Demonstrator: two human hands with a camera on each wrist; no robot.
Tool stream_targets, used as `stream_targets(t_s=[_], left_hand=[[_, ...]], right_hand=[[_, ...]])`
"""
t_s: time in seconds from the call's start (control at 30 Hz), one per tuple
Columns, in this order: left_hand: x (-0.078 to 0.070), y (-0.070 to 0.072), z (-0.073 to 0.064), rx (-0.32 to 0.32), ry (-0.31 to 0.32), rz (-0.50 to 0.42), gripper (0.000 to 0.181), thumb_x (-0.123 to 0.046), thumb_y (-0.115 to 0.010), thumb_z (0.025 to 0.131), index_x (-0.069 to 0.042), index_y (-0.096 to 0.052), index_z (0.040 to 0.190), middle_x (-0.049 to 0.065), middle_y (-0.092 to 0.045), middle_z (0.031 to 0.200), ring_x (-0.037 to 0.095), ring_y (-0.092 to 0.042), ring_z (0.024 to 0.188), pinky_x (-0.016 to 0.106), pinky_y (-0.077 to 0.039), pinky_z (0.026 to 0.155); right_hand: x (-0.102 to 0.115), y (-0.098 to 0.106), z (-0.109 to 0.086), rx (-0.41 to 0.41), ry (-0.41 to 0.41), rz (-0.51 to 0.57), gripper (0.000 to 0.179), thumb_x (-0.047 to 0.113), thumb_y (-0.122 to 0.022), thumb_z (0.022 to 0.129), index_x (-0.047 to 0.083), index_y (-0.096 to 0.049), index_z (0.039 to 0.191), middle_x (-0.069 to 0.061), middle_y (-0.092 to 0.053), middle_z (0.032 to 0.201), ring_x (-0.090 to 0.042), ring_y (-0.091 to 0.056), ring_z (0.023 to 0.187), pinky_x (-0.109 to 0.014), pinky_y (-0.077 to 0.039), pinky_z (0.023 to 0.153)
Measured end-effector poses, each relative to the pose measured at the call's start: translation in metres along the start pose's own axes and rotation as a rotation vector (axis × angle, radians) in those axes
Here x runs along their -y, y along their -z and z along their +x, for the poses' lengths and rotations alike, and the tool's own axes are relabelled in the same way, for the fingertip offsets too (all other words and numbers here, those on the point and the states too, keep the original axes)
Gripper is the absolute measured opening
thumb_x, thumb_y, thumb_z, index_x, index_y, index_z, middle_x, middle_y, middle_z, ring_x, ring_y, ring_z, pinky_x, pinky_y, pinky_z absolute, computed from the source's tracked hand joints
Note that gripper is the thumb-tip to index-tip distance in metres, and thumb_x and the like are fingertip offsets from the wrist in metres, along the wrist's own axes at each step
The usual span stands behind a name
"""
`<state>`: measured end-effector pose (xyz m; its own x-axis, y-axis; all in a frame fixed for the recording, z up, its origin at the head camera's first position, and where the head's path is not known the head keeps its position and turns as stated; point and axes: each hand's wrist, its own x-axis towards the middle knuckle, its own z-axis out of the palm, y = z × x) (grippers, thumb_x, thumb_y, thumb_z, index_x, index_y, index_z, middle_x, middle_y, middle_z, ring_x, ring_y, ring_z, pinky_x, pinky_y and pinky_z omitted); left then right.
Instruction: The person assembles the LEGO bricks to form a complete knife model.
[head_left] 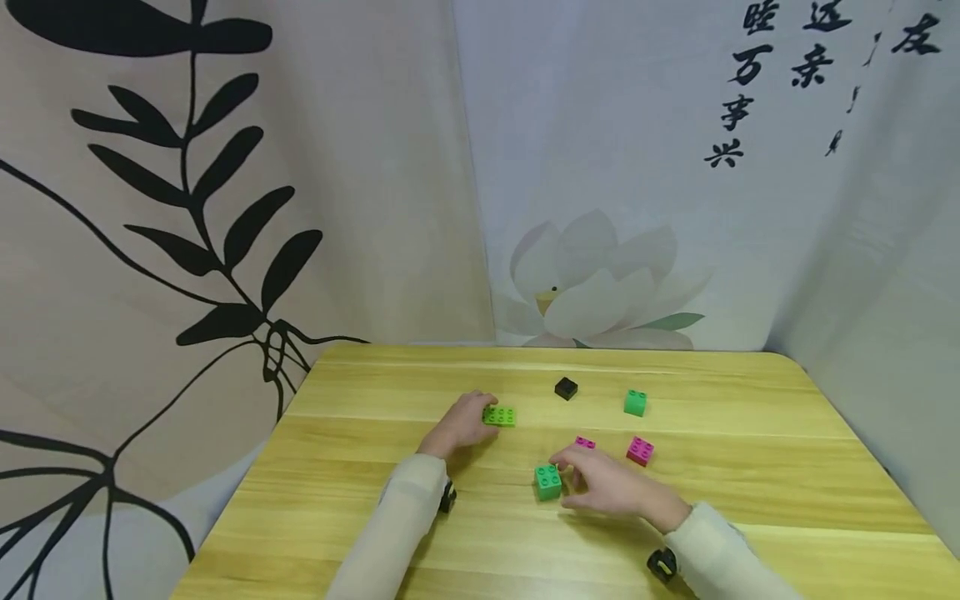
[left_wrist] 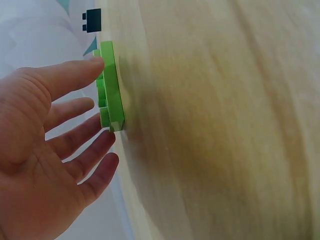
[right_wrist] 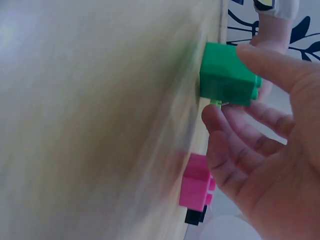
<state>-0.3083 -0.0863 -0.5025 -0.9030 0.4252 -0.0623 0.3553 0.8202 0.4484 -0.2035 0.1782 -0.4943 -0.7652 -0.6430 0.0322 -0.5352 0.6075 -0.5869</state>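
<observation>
The loose-fingered left hand (head_left: pixel 465 419) is at an oblong lime-green plastic brick (head_left: pixel 502 417) on the wooden desk (head_left: pixel 292 500); a blocky emerald-green plastic brick (head_left: pixel 548 483) sits beside the right hand (head_left: pixel 611 483), equally relaxed. Seemingly lining up grasps; next calls for pinching.

Lime-green brick (head_left: pixel 501 416), plastic, smooth-sided with moulded studs; green bricks (head_left: pixel 548 483), smooth plastic with a slight sheen; magenta bricks (head_left: pixel 641 451), likewise studded plastic; black brick (head_left: pixel 566 388), dark plastic; table (head_left: pixel 300 517), wood-grained, smooth, softly glossy; sleeves (head_left: pixel 408 508), matt cloth; backdrop (head_left: pixel 390 208), matt printed cloth, gently creased.
</observation>
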Motion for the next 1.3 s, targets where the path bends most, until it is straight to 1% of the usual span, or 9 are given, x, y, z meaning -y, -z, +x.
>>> stream_targets(t_s=[0.13,0.3,0.4,0.53,0.73,0.93,1.03,1.17,1.3], left_hand=[[0.0,-0.001,0.003,0.004,0.003,0.002,0.052,-0.021,-0.072,0.085,-0.006,-0.053,0.131,0.012,-0.052,0.125,0.028,-0.048,0.113,0.043,-0.039,0.097],[0.001,-0.003,0.003,0.007,0.014,0.007,0.05,-0.019,-0.073,0.084,-0.007,-0.055,0.129,0.009,-0.054,0.118,0.025,-0.048,0.108,0.041,-0.041,0.094],[0.001,-0.004,0.003,0.008,0.018,0.01,0.049,-0.018,-0.073,0.084,-0.007,-0.056,0.128,0.008,-0.054,0.116,0.025,-0.048,0.107,0.04,-0.042,0.092],[0.001,-0.005,0.003,0.005,0.025,0.002,0.048,-0.016,-0.073,0.083,-0.007,-0.056,0.127,0.01,-0.053,0.118,0.027,-0.048,0.108,0.042,-0.042,0.092],[0.001,-0.006,0.005,0.006,0.033,0.001,0.043,-0.015,-0.073,0.083,-0.007,-0.06,0.123,0.01,-0.054,0.117,0.027,-0.048,0.108,0.041,-0.042,0.092],[-0.002,-0.003,0.002,0.022,0.014,0.017,0.039,-0.017,-0.073,0.083,-0.007,-0.062,0.12,0.009,-0.056,0.114,0.025,-0.051,0.106,0.039,-0.043,0.092],[-0.004,-0.001,-0.001,0.027,0.001,-0.001,0.039,-0.017,-0.073,0.083,-0.006,-0.063,0.118,0.009,-0.056,0.112,0.024,-0.053,0.102,0.039,-0.044,0.089],[-0.006,0.001,-0.008,0.028,-0.029,-0.026,0.038,-0.017,-0.072,0.084,-0.005,-0.062,0.119,0.008,-0.055,0.111,0.023,-0.053,0.099,0.039,-0.045,0.088],[-0.01,0.002,-0.015,0.024,-0.075,-0.037,0.037,-0.019,-0.069,0.087,-0.005,-0.06,0.12,0.007,-0.055,0.111,0.022,-0.054,0.099,0.037,-0.046,0.088]], right_hand=[[0.0,-0.005,0.005,0.005,0.015,0.022,0.055,0.02,-0.075,0.08,0.003,-0.052,0.126,-0.001,-0.057,0.111,-0.009,-0.055,0.085,-0.024,-0.049,0.074],[-0.002,-0.009,0.01,0.016,0.009,0.037,0.049,0.021,-0.073,0.083,0.004,-0.054,0.125,0.003,-0.056,0.109,-0.006,-0.054,0.085,-0.023,-0.048,0.073],[-0.004,-0.01,0.011,0.026,0.0,0.051,0.044,0.02,-0.071,0.085,0.005,-0.054,0.123,0.007,-0.056,0.103,-0.004,-0.053,0.082,-0.023,-0.047,0.071],[-0.004,-0.01,0.013,0.035,-0.005,0.054,0.038,0.017,-0.071,0.085,0.007,-0.057,0.118,0.01,-0.055,0.095,-0.004,-0.051,0.08,-0.022,-0.047,0.068],[-0.003,-0.009,0.015,0.041,0.001,0.064,0.033,0.015,-0.072,0.084,0.009,-0.059,0.113,0.011,-0.054,0.092,-0.005,-0.051,0.079,-0.022,-0.047,0.068],[-0.005,-0.008,0.014,0.024,0.007,0.07,0.032,0.014,-0.073,0.083,0.009,-0.059,0.112,0.011,-0.055,0.093,-0.005,-0.052,0.079,-0.022,-0.047,0.068],[-0.006,-0.008,0.012,0.013,0.007,0.077,0.031,0.013,-0.073,0.083,0.01,-0.06,0.111,0.01,-0.055,0.09,-0.005,-0.052,0.077,-0.022,-0.047,0.066],[-0.009,-0.007,0.01,0.003,-0.03,0.09,0.032,0.013,-0.073,0.082,0.011,-0.059,0.11,0.01,-0.054,0.086,-0.005,-0.052,0.074,-0.023,-0.047,0.064],[-0.012,-0.007,0.008,-0.014,-0.078,0.122,0.035,0.013,-0.075,0.08,0.009,-0.06,0.111,0.008,-0.056,0.089,-0.006,-0.054,0.077,-0.023,-0.048,0.067]])
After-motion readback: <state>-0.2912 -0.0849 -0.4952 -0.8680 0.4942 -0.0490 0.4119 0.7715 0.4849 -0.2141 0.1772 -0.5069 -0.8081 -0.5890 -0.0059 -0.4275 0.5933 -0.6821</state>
